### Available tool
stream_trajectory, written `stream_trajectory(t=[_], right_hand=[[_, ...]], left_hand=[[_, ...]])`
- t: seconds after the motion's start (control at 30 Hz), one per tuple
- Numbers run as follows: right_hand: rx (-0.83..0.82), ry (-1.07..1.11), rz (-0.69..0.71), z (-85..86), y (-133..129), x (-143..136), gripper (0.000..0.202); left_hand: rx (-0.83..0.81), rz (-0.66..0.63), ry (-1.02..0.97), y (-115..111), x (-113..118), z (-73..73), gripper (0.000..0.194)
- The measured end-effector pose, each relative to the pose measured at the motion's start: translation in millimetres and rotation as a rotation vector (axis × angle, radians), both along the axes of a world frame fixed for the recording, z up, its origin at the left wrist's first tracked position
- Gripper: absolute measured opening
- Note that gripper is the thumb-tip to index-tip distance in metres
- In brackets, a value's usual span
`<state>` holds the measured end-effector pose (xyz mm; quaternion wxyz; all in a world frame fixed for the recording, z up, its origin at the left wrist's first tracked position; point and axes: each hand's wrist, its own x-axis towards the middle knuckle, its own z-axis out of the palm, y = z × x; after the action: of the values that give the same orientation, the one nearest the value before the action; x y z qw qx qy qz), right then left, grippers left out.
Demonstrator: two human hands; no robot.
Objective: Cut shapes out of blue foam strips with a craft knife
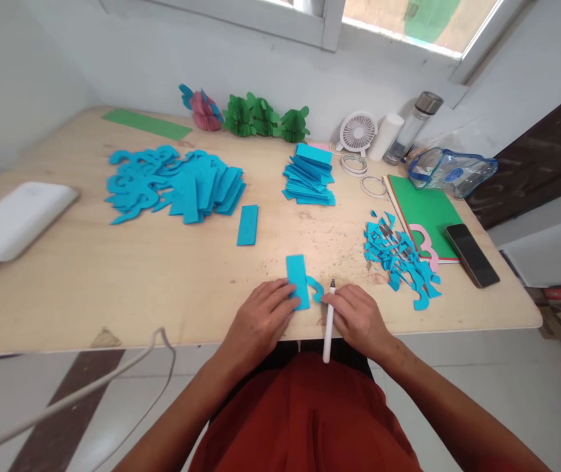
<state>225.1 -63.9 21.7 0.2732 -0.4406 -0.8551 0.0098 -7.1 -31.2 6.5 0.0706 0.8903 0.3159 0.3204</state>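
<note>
My left hand (265, 314) holds a blue paper strip (297, 275) against the table near its front edge, fingertips curled onto its lower part. From the strip's right edge a narrow curved piece of blue paper (316, 288) reaches toward my right hand (359, 318). My right hand is closed round a slim white pen-shaped tool (329, 328), its dark tip pointing away from me. Whether the right fingertips also touch the curved piece, I cannot tell. Another blue strip (248, 225) lies farther off to the left.
Cut blue shapes (143, 174) and folded blue paper (206, 190) lie left; stacked strips (310, 174) behind. Right are blue scraps (398, 252), a green sheet (428, 210) and a phone (472, 255). A fan (358, 132), bottle (414, 128) and green paper figures (263, 118) line the wall.
</note>
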Motion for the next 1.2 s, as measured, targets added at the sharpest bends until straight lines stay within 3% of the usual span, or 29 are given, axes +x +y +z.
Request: stream_trajectory(t=[0.27, 0.37, 0.47, 0.6, 0.8, 0.97, 1.2], right_hand=[[0.074, 0.307, -0.246, 14.6, 5.7, -9.9, 0.024], [0.125, 0.245, -0.210, 12.5, 11.6, -23.0, 0.026], [0.033, 0.120, -0.145, 4.6, 14.5, -34.2, 0.026], [-0.059, 0.121, -0.085, -2.0, 12.5, -39.3, 0.025], [-0.085, 0.148, -0.080, -0.2, 10.8, -38.9, 0.026], [-0.120, 0.098, -0.090, 0.0, 11.0, -41.6, 0.028], [-0.139, 0.103, -0.105, -1.6, 6.0, -39.2, 0.030]], left_hand=[[-0.035, 0.019, -0.015, -1.7, 0.6, -0.1, 0.022], [-0.032, 0.016, -0.030, -1.9, 0.8, 1.4, 0.022], [-0.040, 0.017, -0.059, -2.3, 1.2, 2.2, 0.020], [-0.046, 0.014, -0.091, -3.0, 1.3, 1.5, 0.018], [-0.060, 0.015, -0.102, -1.8, -1.2, -1.8, 0.018], [-0.056, 0.166, -0.018, 3.5, -7.2, -1.8, 0.021], [-0.079, 0.128, 0.025, 2.0, -3.8, -0.4, 0.023]])
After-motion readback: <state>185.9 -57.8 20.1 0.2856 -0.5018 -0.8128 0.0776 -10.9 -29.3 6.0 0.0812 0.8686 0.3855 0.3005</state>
